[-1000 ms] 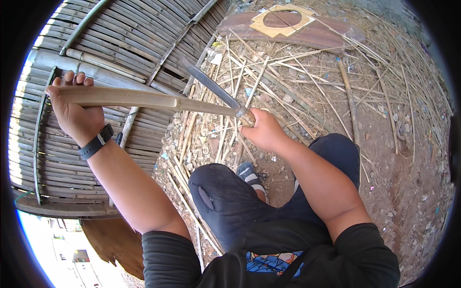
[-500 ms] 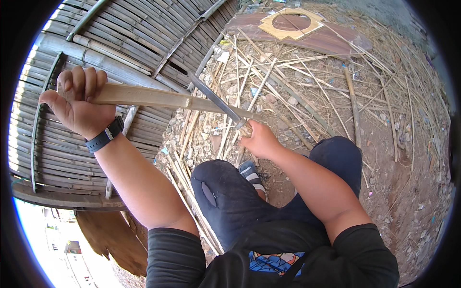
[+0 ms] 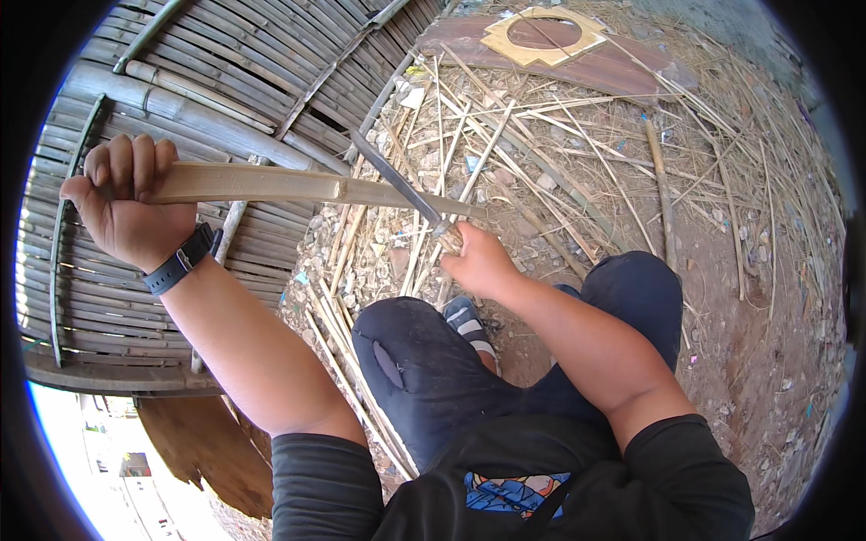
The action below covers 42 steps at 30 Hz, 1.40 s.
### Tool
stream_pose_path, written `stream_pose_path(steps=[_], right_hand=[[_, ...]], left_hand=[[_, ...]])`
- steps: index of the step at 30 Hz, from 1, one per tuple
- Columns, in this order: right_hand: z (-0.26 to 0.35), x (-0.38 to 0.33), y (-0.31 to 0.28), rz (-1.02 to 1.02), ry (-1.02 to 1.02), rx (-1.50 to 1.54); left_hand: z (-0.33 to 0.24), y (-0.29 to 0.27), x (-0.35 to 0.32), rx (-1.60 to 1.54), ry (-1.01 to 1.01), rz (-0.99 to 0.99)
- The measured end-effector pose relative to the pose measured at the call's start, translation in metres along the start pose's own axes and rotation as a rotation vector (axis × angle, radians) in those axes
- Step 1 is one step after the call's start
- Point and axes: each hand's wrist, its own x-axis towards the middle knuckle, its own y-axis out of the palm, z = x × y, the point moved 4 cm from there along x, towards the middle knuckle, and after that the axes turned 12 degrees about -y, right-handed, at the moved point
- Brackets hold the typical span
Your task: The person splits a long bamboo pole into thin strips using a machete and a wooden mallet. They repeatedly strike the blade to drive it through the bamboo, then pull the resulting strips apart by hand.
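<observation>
My left hand (image 3: 135,198), raised at the left with a dark watch on its wrist, is closed round one end of a long split bamboo strip (image 3: 262,183). The pale strip runs to the right, across the middle of the view. My right hand (image 3: 480,260) grips the handle of a long-bladed knife (image 3: 397,180). The dark blade slants up and to the left from that fist and crosses the strip near its far end. Blade and strip look to be touching where they cross. Fingers hide most of the knife's handle.
A bamboo slat wall (image 3: 207,81) stands close on the left. Loose bamboo strips (image 3: 492,149) and shavings litter the dirt floor ahead. A reddish-brown board (image 3: 622,77) lies at the back, with a yellow frame (image 3: 544,38) on it. My bent knees are just below my hands.
My left hand has moved a little to the left, drawing the bamboo strip with it. My right hand and the knife have shifted slightly left too.
</observation>
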Motion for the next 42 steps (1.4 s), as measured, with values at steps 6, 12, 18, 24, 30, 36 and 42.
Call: stream_pose_path(steps=[6,12,18,24,30,36,42], right_hand=[[0.058,-0.006,0.009,-0.047,-0.146,0.106],[0.07,0.015,0.034,-0.081,-0.141,0.102],[-0.047,0.011,0.066,0.035,0.177,-0.117],[-0.071,0.016,0.071,0.03,0.229,-0.106],[-0.013,0.028,0.067,0.065,-0.119,-0.039],[-0.126,-0.004,0.088,-0.001,0.304,-0.228],[-0.094,0.008,0.081,0.031,0.226,-0.139]], left_hand=[[-0.002,-0.022,0.009,-0.025,0.007,-0.072],[-0.003,-0.059,0.02,-0.074,-0.044,0.006],[-0.019,-0.121,0.013,-0.002,-0.058,-0.09],[-0.022,-0.153,0.009,-0.006,-0.04,-0.109],[-0.027,-0.159,0.012,-0.037,-0.086,-0.011],[-0.026,-0.161,0.008,-0.001,-0.052,-0.089],[-0.028,-0.17,0.001,0.018,-0.03,-0.119]])
